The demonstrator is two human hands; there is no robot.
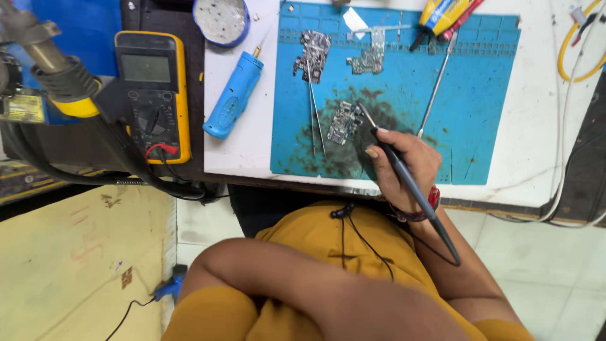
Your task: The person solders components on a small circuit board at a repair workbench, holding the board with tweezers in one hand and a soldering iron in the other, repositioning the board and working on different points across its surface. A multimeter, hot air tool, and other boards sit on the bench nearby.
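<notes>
Landmark: a blue silicone work mat, scorched dark near its front edge, lay on a white bench.
Right hand: the right hand was closed in a pen grip around a slim dark soldering iron, its cable trailing back over the wrist.
Tip: the iron's tip rested at the right edge of a small grey circuit board (contact could not be confirmed) on the mat's dark patch.
Left hand: out of sight; only a bent arm in mustard cloth showed below the mat, so its state could not be told.
Handling: the board looked light, thin, stiff and fragile, likely to slide on the mat; best held by its bare edges.
On the mat: metal tweezers lay left of the board, two more boards toward the far edge.
Left of the mat: a blue cylindrical tool, then a yellow-cased multimeter.
</notes>
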